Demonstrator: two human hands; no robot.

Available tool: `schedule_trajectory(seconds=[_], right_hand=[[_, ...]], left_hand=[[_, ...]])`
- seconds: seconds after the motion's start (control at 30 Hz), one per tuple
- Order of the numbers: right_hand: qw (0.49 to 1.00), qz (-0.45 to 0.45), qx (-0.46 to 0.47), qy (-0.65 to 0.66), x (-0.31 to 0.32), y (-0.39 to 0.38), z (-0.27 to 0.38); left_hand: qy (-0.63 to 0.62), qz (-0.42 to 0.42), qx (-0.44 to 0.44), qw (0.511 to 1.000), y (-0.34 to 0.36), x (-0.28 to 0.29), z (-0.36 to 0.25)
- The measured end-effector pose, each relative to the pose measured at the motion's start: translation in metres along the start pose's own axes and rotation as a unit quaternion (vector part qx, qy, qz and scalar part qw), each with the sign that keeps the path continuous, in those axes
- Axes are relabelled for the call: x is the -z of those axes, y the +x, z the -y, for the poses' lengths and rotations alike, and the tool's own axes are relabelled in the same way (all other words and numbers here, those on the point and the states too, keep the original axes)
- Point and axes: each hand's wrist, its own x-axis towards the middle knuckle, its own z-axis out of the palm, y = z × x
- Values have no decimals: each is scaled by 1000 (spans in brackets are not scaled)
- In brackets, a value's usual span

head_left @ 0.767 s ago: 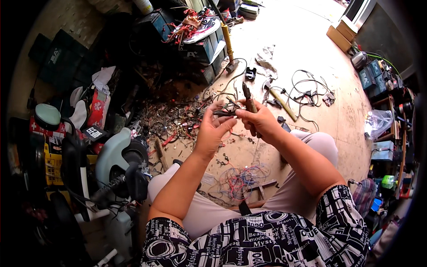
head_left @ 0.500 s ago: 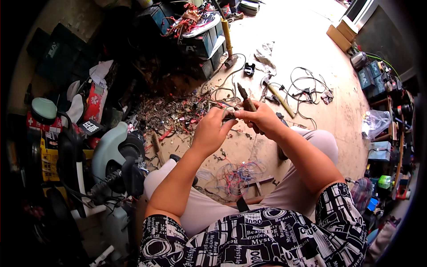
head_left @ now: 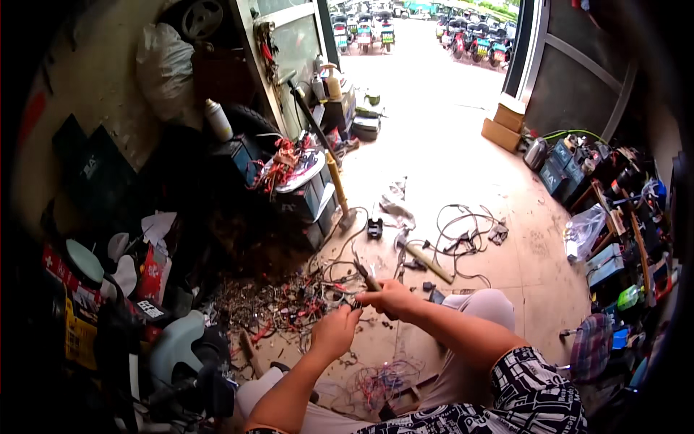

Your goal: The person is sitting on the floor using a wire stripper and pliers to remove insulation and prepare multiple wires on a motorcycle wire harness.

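My right hand [head_left: 394, 299] is closed around a tool with a dark tapered tip and a brownish handle [head_left: 367, 277]. Its tip points away from me, and I cannot make out its exact kind. Just to the left, my left hand [head_left: 335, 333] pinches a small dark piece [head_left: 355, 306], mostly covered by the fingers. The two hands nearly meet above the floor. Beneath and beyond them spreads a heap of small scrap parts and wire bits [head_left: 278, 304]. A tangle of thin red and blue wires [head_left: 387, 380] lies between my legs.
A hammer [head_left: 426, 262] and black cables [head_left: 463, 235] lie ahead. A yellow-handled sledgehammer [head_left: 336, 181] leans on stacked batteries [head_left: 300, 199]. Scooter parts [head_left: 177, 347] crowd the left, and a cluttered shelf [head_left: 611, 253] lines the right. Outside the doorway stand parked scooters [head_left: 365, 32].
My view has tilted up, bringing the doorway and the scooters outside into sight. Both hands now appear lower in the picture, the right one still holding the tool.
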Motion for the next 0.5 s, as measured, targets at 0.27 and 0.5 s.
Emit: schedule_trajectory(seconds=[0.27, 0.5], right_hand=[[995, 60, -69, -47, 7, -4, -23], [989, 109, 59, -77, 3, -4, -50]], left_hand=[[-301, 139, 77, 940, -8, -25, 34], [-353, 222, 122, 901, -34, -20, 24]])
